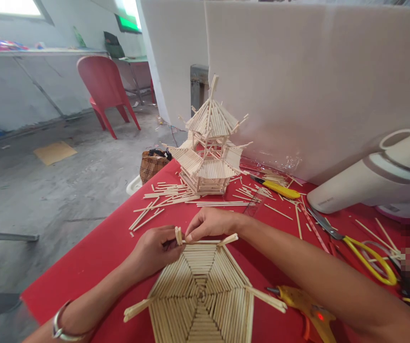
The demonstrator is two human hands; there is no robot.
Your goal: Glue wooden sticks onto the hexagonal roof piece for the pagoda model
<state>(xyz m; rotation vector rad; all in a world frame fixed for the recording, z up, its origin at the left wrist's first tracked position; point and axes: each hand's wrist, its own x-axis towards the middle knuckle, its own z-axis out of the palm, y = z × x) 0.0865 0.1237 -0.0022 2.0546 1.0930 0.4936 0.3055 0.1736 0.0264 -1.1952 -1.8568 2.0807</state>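
A flat hexagonal panel of glued wooden sticks lies on the red table in front of me. My left hand pinches a short upright stick piece at the panel's far left corner. My right hand is closed, its fingertips pressed against the same stick piece from the right. Behind them stands a small pagoda model of sticks.
Loose sticks lie scattered around the pagoda. A yellow glue gun lies right of the panel, with yellow-handled scissors, a yellow utility knife and a white appliance further right. White foam boards stand behind. A red chair is on the floor.
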